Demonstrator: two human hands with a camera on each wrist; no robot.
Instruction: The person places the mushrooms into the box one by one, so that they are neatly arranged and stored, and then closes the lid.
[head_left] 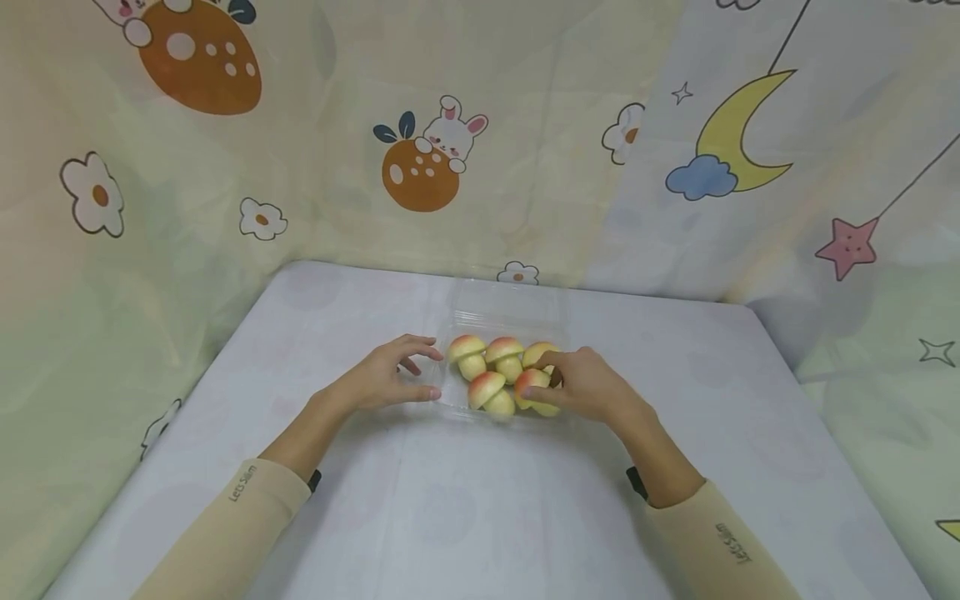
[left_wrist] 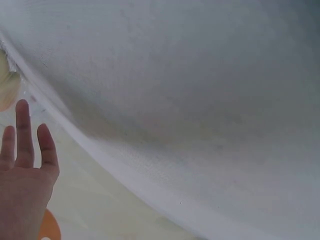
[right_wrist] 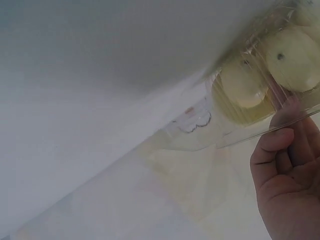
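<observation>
A clear plastic clamshell box (head_left: 452, 400) lies on the table with its lid (head_left: 510, 302) folded back, away from me. Several mushroom-shaped pieces (head_left: 487, 387), with red-tinged caps and pale yellow stems, sit in it in two rows. My right hand (head_left: 596, 387) reaches in over the box's right side, thumb and fingers curled around the front right mushroom-shaped piece (head_left: 529, 380). Its fingertips appear between pieces behind the clear wall in the right wrist view. My left hand (head_left: 382, 371) is held at the box's left edge, fingers spread and relaxed, nothing in it.
A pale cloth covers the table (head_left: 442, 517). A patterned curtain (head_left: 547, 150) with rabbits, flowers and a moon hangs close behind the table's back edge and along both sides. Both forearms wear beige sleeves (head_left: 225, 533) and dark wrist straps.
</observation>
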